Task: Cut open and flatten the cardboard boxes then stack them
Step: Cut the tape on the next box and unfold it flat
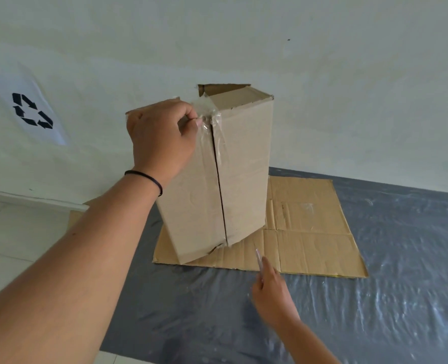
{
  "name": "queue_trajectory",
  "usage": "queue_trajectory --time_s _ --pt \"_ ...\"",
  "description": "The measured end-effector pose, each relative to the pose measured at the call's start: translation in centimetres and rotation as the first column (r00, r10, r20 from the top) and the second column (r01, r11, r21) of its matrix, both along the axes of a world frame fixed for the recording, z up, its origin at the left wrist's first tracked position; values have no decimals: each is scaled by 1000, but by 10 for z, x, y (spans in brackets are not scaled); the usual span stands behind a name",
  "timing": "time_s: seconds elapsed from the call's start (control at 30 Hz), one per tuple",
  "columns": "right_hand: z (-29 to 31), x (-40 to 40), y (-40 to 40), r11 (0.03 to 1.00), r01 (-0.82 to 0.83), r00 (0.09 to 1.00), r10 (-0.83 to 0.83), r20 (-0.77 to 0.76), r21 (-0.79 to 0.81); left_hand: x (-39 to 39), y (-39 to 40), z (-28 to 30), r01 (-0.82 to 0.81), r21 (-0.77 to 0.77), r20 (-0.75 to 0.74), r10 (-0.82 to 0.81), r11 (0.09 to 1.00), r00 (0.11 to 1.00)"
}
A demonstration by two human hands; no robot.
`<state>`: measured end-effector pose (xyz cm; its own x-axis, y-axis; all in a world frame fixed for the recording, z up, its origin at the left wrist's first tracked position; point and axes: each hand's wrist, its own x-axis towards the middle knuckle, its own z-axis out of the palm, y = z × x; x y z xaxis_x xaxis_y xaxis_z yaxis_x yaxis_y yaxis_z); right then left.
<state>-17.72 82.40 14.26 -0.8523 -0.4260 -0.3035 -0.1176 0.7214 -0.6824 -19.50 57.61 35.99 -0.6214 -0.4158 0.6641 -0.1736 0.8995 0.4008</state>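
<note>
My left hand [159,132] pinched the loose clear tape [207,122] at the top of the upright cardboard box [217,177], whose taped seam gaped just right of my fingers; its inside was hidden. The box stood tilted on a flattened cardboard sheet [309,227]. Below it, well apart, my right hand [272,292] gripped a blurred thin blade [259,261].
</note>
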Motion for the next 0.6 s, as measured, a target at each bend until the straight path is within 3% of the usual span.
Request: queue_trajectory --time_s 0.13,0.23,0.33,0.43,0.53,0.6 --pt "1 -6 51 993 87 994 -80 -80 81 -4 24 -2 19 -48 -10 -20 999 1000" --pt "-6 -7 103 949 7 990 37 -134 315 -7 47 -4 41 -80 -16 -43 996 999" --pt "-17 -5 142 881 -102 986 153 -74 463 -7 65 -6 50 -95 -20 -52 994 998" --pt "-24 -6 156 859 -107 990 141 -31 500 -7 79 -4 60 -76 -17 -61 995 998" --pt "-8 -12 145 843 -17 988 97 -122 537 -4 89 -2 97 -52 -21 -98 994 995" --pt "18 -19 128 917 54 977 32 -209 395 0 96 -2 155 -45 -39 -157 987 987"
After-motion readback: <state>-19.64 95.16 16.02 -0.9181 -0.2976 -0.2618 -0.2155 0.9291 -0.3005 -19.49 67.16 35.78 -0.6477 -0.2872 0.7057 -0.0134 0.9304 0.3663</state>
